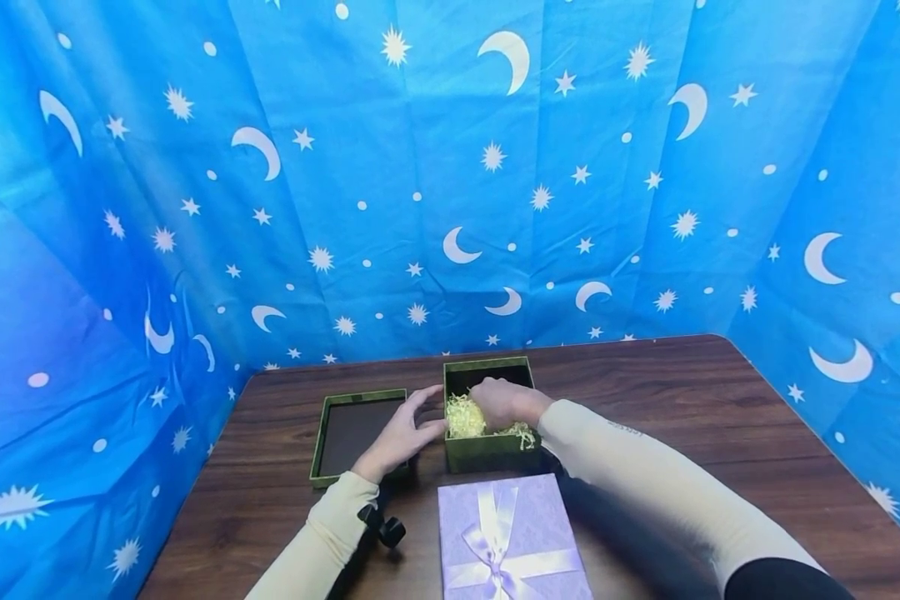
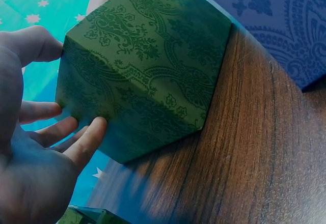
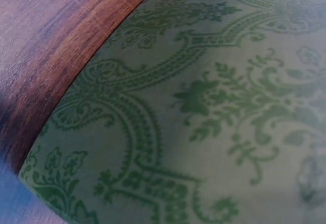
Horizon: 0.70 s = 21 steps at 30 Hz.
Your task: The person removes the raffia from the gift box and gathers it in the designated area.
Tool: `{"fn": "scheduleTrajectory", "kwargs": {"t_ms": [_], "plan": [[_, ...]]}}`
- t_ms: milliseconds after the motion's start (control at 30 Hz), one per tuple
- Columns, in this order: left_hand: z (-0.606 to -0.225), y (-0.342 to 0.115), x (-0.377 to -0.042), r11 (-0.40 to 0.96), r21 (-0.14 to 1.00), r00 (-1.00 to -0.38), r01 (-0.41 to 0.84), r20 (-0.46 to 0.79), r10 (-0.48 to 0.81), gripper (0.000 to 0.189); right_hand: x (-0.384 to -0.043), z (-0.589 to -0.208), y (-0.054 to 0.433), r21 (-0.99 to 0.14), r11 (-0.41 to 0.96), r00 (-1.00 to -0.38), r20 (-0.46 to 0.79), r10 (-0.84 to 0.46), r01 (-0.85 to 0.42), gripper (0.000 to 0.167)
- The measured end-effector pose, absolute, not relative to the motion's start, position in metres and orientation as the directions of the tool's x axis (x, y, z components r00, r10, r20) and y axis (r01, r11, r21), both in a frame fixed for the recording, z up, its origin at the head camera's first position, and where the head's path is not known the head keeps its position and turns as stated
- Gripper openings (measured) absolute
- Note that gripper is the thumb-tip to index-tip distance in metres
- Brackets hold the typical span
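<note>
A green patterned box stands open near the back of the table. Yellow shredded paper fills its front left part, and some strands hang over the front rim. My right hand reaches down inside the box among the paper, its fingertips hidden; I cannot tell whether they hold any. The right wrist view shows only the box's patterned wall close up. With fingers extended and spread, my left hand touches the box's left side. In the left wrist view its fingertips rest against the green wall.
The green box's lid, its dark inside facing up, lies left of the box. Nearer to me sits a lilac gift box with a ribbon bow. Behind the dark wooden table hangs a blue star-and-moon cloth.
</note>
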<state>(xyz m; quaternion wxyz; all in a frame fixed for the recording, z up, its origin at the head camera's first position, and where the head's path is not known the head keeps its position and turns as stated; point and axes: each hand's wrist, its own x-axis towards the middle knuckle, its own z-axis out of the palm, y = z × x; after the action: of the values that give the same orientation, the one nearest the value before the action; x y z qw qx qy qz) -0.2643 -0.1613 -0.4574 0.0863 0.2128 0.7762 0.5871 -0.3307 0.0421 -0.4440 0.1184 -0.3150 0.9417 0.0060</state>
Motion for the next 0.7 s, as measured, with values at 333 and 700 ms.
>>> {"fn": "scheduleTrajectory", "kwargs": {"t_ms": [333,700], "plan": [[-0.457,-0.162,-0.265,0.265,0.935,-0.899,0.236,0.107,0.424,0.063,-0.332,-0.435,0.048,-0.204,0.816,-0.791,-0.207,-0.576,-0.541,0.066],[-0.457,-0.161,-0.264,0.259,0.940,-0.906,0.222,0.101,0.411,0.065,-0.331,-0.423,0.055,-0.263,0.806,-0.806,-0.138,-0.575,-0.530,0.049]]}}
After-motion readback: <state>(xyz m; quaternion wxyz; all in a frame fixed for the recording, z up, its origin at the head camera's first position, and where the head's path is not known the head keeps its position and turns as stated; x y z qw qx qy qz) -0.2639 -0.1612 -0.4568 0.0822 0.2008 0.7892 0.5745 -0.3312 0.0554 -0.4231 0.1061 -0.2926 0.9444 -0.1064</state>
